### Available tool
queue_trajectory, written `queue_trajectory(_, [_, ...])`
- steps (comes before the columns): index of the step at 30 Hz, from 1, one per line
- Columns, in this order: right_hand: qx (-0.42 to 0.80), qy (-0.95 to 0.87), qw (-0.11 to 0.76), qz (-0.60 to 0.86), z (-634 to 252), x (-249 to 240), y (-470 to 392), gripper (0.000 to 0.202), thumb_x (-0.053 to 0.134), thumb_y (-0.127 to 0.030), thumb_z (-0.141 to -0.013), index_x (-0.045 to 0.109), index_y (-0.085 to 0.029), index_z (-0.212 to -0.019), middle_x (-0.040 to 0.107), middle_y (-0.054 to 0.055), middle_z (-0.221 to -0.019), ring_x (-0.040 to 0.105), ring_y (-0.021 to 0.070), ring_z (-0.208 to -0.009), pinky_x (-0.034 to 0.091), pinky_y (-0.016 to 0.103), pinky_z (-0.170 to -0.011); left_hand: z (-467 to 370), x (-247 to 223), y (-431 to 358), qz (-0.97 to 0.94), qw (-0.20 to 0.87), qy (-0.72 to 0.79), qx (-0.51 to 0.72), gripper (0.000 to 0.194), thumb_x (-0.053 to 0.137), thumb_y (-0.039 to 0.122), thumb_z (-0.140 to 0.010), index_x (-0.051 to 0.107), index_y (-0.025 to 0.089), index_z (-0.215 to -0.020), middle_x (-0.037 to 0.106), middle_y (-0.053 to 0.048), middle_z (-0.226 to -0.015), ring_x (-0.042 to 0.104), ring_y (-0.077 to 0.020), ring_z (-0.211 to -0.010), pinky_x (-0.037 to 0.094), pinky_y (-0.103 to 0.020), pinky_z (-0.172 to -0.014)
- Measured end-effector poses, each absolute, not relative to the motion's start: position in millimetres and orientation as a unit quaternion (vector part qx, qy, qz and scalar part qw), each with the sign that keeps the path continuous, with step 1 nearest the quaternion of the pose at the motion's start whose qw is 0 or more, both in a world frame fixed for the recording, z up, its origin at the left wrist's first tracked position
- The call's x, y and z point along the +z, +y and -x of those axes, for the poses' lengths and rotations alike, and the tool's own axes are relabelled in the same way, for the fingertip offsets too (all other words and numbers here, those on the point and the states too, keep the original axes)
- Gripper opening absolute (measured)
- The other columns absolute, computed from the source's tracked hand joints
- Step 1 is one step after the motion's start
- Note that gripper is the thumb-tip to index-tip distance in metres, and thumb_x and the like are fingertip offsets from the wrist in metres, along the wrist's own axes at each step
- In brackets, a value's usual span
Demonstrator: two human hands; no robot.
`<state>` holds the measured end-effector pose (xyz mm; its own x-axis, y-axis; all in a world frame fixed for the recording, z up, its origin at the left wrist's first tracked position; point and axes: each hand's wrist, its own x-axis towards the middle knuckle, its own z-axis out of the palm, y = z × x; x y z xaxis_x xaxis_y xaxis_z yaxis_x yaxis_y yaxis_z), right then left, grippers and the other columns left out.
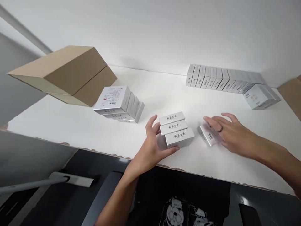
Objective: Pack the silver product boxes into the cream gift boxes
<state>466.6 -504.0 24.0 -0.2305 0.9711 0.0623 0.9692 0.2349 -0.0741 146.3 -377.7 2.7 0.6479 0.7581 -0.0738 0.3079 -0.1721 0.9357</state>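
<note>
Risk first: three small white boxes (176,129) standing on edge in a tight row near table (70,125) front edge, braced only from 9 o'clock; could topple toward 3 o'clock or fan apart if left hand (152,146) squeezes unevenly. Loose box (208,135) at 3 o'clock of the row could skid under flat palm pressure. Left hand cupped on the row, thumb at far end, fingers curled round near end, clamped on it. Right hand (229,133) flat over loose box, fingers spread and straight, resting on top, not gripping. Leaning pile of boxes (119,103) at 10 o'clock, long box row (218,78) at 1 o'clock, cardboard carton (68,73) far left.
</note>
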Motion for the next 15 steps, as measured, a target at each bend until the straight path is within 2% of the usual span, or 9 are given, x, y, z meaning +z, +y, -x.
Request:
queue_trajectory(2, [-0.07, -0.827, 0.034, 0.557, -444, 29, -526, 0.094, 0.044, 0.004, -0.078, 0.03, -0.021, -0.167, 0.067, 0.011, -0.14, 0.061, 0.031, -0.132, 0.046, 0.056, -0.118, -148, 0, -379, -0.733, 0.519, 0.37, 0.236, 0.11, 0.086, 0.051, -0.078, 0.013, 0.029, -0.156, 0.047, -0.018, -0.162, 0.045, -0.038, -0.156, 0.041, -0.062, -0.13])
queue_trajectory(4, [-0.152, -0.843, 0.008, 0.516, -424, 35, -541, 0.089, 0.051, 0.005, -0.074, 0.041, -0.014, -0.16, 0.067, 0.013, -0.14, 0.058, 0.0335, -0.133, 0.053, 0.049, -0.105, -150, -3, -379, -0.74, 0.492, 0.381, 0.256, 0.105, 0.092, 0.051, -0.074, 0.023, 0.029, -0.149, 0.048, -0.018, -0.16, 0.044, -0.04, -0.156, 0.042, -0.062, -0.128])
queue_trajectory(5, [-0.194, -0.846, -0.009, 0.496, -415, 39, -546, 0.084, 0.056, 0.004, -0.074, 0.047, -0.013, -0.155, 0.066, 0.013, -0.139, 0.056, 0.0344, -0.133, 0.054, 0.046, -0.1, -151, -5, -379, -0.743, 0.48, 0.386, 0.263, 0.105, 0.094, 0.051, -0.071, 0.026, 0.028, -0.147, 0.047, -0.018, -0.159, 0.044, -0.0416, -0.156, 0.043, -0.063, -0.127])
queue_trajectory(7, [-0.272, -0.849, -0.03, 0.452, -400, 42, -548, 0.073, 0.064, 0.003, -0.077, 0.055, -0.018, -0.146, 0.065, 0.009, -0.137, 0.054, 0.0314, -0.13, 0.054, 0.04, -0.096, -152, -10, -378, -0.748, 0.467, 0.387, 0.268, 0.109, 0.098, 0.057, -0.067, 0.029, 0.028, -0.146, 0.048, -0.019, -0.158, 0.046, -0.0446, -0.153, 0.043, -0.066, -0.125])
queue_trajectory(11, [-0.367, -0.863, -0.009, 0.346, -380, 32, -535, 0.055, 0.074, -0.006, -0.092, 0.06, -0.031, -0.138, 0.057, -0.003, -0.139, 0.049, 0.0192, -0.13, 0.044, 0.026, -0.109, -150, -19, -378, -0.764, 0.469, 0.331, 0.297, 0.132, 0.101, 0.074, -0.054, 0.021, 0.031, -0.15, 0.045, -0.021, -0.157, 0.049, -0.0468, -0.149, 0.042, -0.071, -0.124])
queue_trajectory(13, [-0.39, -0.864, 0.028, 0.317, -373, 21, -525, 0.049, 0.077, -0.014, -0.096, 0.061, -0.032, -0.138, 0.054, -0.003, -0.142, 0.046, 0.0176, -0.133, 0.041, 0.025, -0.116, -147, -20, -380, -0.782, 0.47, 0.271, 0.307, 0.144, 0.102, 0.075, -0.05, 0.014, 0.034, -0.156, 0.036, -0.023, -0.163, 0.044, -0.0473, -0.153, 0.041, -0.071, -0.125])
queue_trajectory(15, [-0.405, -0.859, 0.067, 0.306, -366, 10, -518, 0.046, 0.078, -0.017, -0.098, 0.062, -0.031, -0.139, 0.054, -0.003, -0.144, 0.045, 0.0174, -0.136, 0.041, 0.026, -0.118, -142, -20, -383, -0.802, 0.473, 0.212, 0.297, 0.154, 0.104, 0.07, -0.051, 0.003, 0.038, -0.163, 0.02, -0.024, -0.172, 0.034, -0.0474, -0.159, 0.039, -0.069, -0.128])
